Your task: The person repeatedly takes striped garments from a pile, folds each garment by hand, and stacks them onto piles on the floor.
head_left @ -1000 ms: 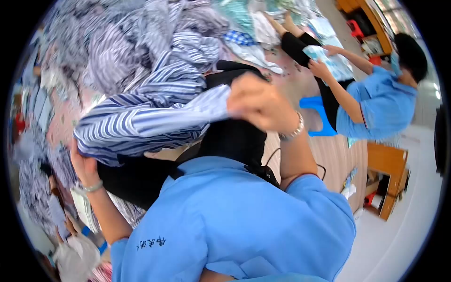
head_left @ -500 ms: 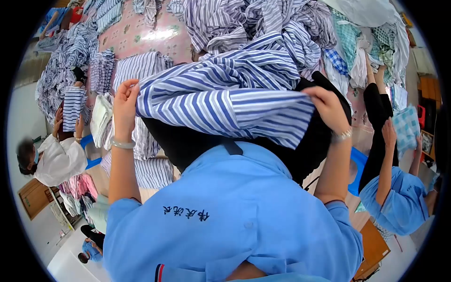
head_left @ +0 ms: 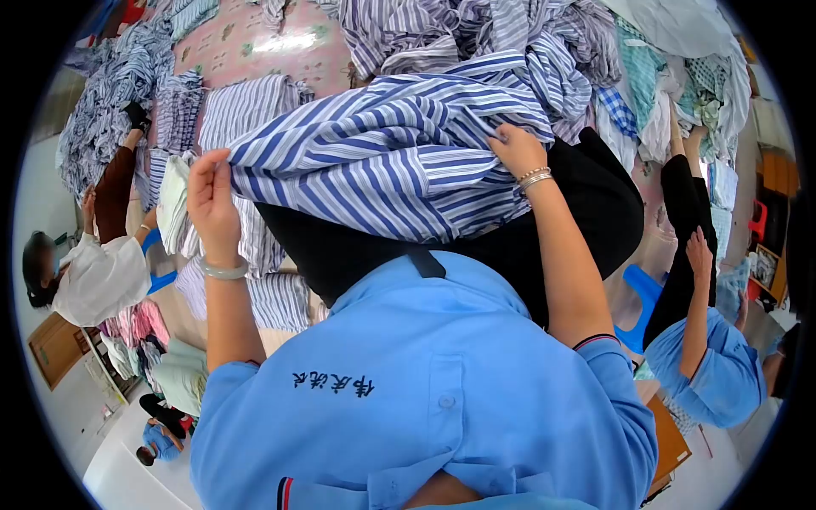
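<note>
The blue-and-white striped cloth [head_left: 365,144] lies across the black trousers [head_left: 586,212], its long axis running sideways between the hands. From the left hand [head_left: 212,204] it stretches to the right; that hand pinches its left corner between thumb and fingertips. The right hand [head_left: 520,157] is bent inward, fingertips drawn together on a fold near the other end, apparently pinching it; most of the cloth lies to that hand's left. Both hands touch the cloth, so neither is nearer. Ahead and slightly right of the left hand is a folded striped pile [head_left: 251,106]; a blue checked cloth [head_left: 618,110] lies ahead and right of the right hand.
</note>
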A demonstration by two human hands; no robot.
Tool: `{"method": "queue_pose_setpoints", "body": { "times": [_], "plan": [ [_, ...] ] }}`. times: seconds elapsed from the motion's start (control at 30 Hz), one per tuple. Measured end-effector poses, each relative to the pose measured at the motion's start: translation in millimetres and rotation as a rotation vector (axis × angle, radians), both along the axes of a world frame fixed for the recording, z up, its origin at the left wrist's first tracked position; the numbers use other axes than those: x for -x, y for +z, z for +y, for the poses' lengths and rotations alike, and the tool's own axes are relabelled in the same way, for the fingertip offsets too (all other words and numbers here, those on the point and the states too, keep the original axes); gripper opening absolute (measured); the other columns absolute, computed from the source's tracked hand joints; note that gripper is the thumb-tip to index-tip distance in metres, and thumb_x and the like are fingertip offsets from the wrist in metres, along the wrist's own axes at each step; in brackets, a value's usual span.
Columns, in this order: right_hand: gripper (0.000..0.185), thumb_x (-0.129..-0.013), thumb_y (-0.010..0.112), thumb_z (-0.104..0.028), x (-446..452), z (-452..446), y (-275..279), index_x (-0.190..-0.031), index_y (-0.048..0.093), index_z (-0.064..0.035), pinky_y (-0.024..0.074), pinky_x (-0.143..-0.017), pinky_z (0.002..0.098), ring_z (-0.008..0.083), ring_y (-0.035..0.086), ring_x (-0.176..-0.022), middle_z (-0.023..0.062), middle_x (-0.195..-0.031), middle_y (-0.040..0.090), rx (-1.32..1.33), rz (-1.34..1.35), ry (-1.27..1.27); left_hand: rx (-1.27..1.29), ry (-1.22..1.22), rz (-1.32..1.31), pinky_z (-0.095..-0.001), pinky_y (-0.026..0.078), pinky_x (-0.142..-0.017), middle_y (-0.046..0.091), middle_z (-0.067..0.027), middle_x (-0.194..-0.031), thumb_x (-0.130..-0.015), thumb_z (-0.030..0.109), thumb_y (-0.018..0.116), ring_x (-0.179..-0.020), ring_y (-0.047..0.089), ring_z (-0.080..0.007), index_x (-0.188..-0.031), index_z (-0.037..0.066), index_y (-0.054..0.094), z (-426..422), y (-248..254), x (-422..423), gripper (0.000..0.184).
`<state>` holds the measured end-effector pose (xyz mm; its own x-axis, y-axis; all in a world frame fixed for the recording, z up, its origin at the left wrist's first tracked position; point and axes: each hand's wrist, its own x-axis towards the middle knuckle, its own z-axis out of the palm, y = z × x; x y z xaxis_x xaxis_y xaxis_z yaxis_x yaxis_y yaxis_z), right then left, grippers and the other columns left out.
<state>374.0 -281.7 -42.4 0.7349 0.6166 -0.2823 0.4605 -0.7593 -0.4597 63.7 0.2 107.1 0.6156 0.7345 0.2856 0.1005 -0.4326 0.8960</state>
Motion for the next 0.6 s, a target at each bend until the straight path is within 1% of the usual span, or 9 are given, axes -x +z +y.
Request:
{"method": "queue_pose_setpoints", "body": {
  "times": [0.03, 0.07, 0.13, 0.17, 0.23, 0.27, 0.4, 0.57, 0.6],
  "plan": [
    [0.032, -0.075, 0.062, -0.039, 0, 0, 4, -0.094, 0.064, -0.0127, 0.0479, -0.064, 0.0390, 0.0300, 0.062, -0.073, 0.0108, -0.073, 0.064, 0.039, -0.012, 0.019, 0.000, -0.004, -0.006, -0.0231, 0.039, -0.088, 0.056, -0.0063, -0.106, -0.090, 0.002, 0.045, -0.098, 0.053, -0.0111, -0.109, -0.001, 0.051, 0, 3, -2, 0.020],
    [0.032, -0.075, 0.062, -0.039, -1, -5, 9, -0.094, 0.064, -0.0127, 0.0479, -0.064, 0.0390, 0.0300, 0.062, -0.073, 0.0108, -0.073, 0.064, 0.039, -0.017, 0.018, 0.336, -0.039, -0.091, -0.0222, 0.039, -0.084, 0.057, -0.0056, -0.102, -0.091, 0.004, 0.046, -0.093, 0.053, -0.0099, -0.110, -0.001, 0.051, 0, 9, -5, 0.020],
    [0.019, -0.077, 0.062, -0.028, 6, -18, 38, -0.087, 0.065, -0.0121, 0.0467, -0.056, 0.0368, 0.0287, 0.062, -0.066, 0.0110, -0.069, 0.063, -0.319, -0.192, -0.071, 0.844, -0.060, -0.087, -0.0198, 0.040, -0.077, 0.056, -0.0020, -0.094, -0.092, 0.014, 0.046, -0.084, 0.052, -0.0069, -0.114, 0.001, 0.049, -2, 23, -6, 0.025],
    [0.012, -0.077, 0.063, -0.021, 5, -27, 49, -0.086, 0.065, -0.0119, 0.0452, -0.052, 0.0338, 0.0264, 0.061, -0.062, 0.0109, -0.067, 0.062, -0.542, -0.342, -0.024, 0.847, -0.054, -0.085, -0.0198, 0.040, -0.077, 0.056, -0.0020, -0.094, -0.092, 0.014, 0.046, -0.084, 0.052, -0.0069, -0.114, 0.001, 0.049, 2, 17, 1, 0.025],
    [0.013, -0.075, 0.064, -0.008, 4, -54, 82, -0.088, 0.067, -0.0072, 0.0471, -0.056, 0.0310, 0.0238, 0.061, -0.062, 0.0109, -0.072, 0.064, -0.604, -0.469, 0.019, 0.810, -0.193, 0.352, -0.0172, 0.038, -0.074, 0.055, 0.0005, -0.094, -0.092, 0.015, 0.046, -0.083, 0.049, -0.0039, -0.116, 0.001, 0.047, 14, 1, 14, 0.028],
    [0.015, -0.076, 0.062, -0.003, 2, -66, 91, -0.090, 0.066, -0.0041, 0.0476, -0.058, 0.0294, 0.0230, 0.062, -0.063, 0.0113, -0.075, 0.065, -0.688, -0.540, 0.041, 0.766, -0.239, 0.413, -0.0151, 0.038, -0.068, 0.056, 0.0024, -0.090, -0.089, 0.016, 0.052, -0.078, 0.048, -0.0013, -0.111, 0.000, 0.052, 1, 9, 4, 0.027],
    [0.019, -0.075, 0.058, 0.005, 17, -119, 105, -0.093, 0.063, 0.0008, 0.0471, -0.058, 0.0300, 0.0248, 0.061, -0.064, 0.0139, -0.076, 0.062, -0.599, -0.650, 0.027, 0.439, -0.321, 0.705, -0.0151, 0.037, -0.060, 0.058, 0.0036, -0.078, -0.084, 0.013, 0.060, -0.066, 0.047, -0.0010, -0.092, -0.001, 0.061, 7, 1, -8, 0.015],
    [0.018, -0.075, 0.057, 0.006, 38, -146, 96, -0.092, 0.062, 0.0016, 0.0455, -0.056, 0.0298, 0.0253, 0.057, -0.059, 0.0128, -0.070, 0.059, -0.611, -0.748, 0.045, 0.184, -0.083, 0.307, -0.0137, 0.036, -0.065, 0.056, 0.0041, -0.079, -0.086, 0.011, 0.057, -0.071, 0.047, -0.0012, -0.096, 0.000, 0.059, 3, -7, -15, 0.015],
    [0.018, -0.076, 0.057, 0.005, 43, -148, 98, -0.093, 0.062, 0.0004, 0.0431, -0.054, 0.0281, 0.0222, 0.054, -0.058, 0.0113, -0.075, 0.057, -0.595, -0.612, -0.005, 0.164, -0.025, 0.183, -0.0130, 0.035, -0.064, 0.055, 0.0046, -0.078, -0.086, 0.011, 0.057, -0.070, 0.046, -0.0007, -0.097, 0.000, 0.059, -1, -6, -16, 0.016]
  ]
}}
